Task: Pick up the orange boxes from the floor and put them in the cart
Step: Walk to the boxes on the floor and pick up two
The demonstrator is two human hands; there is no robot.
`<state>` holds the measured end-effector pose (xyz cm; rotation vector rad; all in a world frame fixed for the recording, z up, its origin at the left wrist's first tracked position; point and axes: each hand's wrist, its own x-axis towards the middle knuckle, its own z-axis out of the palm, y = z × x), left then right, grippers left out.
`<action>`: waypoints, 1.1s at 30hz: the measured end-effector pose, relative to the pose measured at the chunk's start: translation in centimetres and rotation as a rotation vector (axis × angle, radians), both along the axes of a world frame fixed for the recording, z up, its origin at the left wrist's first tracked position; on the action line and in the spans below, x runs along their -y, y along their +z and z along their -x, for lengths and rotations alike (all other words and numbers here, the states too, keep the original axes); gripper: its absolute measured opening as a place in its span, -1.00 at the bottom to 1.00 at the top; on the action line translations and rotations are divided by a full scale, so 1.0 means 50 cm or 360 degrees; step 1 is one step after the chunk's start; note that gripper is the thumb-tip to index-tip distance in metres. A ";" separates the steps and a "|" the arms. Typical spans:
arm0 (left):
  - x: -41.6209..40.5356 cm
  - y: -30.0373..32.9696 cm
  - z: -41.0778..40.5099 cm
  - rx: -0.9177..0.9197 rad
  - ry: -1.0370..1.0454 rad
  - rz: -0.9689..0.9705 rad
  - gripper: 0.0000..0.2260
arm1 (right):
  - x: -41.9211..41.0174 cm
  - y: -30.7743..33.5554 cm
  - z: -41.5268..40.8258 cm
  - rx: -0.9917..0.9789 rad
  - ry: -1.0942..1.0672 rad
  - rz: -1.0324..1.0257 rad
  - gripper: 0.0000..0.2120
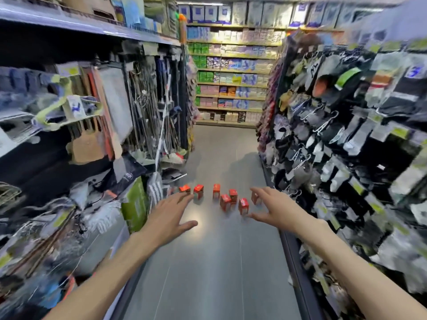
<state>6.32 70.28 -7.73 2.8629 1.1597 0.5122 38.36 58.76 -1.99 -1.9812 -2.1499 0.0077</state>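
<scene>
A: Both hands out front, empty: left hand [169, 212] with fingers spread flat, right hand [273, 207] with fingers and thumb loosely apart.

B: And the orange boxes [225, 200]?

A: On the grey floor [212, 262], a loose cluster of about seven (edges blurred) just beyond the fingertips, standing between the two shelving racks. Neither hand touches one.
</scene>
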 end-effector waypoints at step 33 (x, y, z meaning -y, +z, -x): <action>-1.536 -0.189 -0.420 0.0007 0.0348 0.0356 -0.33 | -1.686 -0.165 -0.460 0.0111 0.0362 0.0227 -0.16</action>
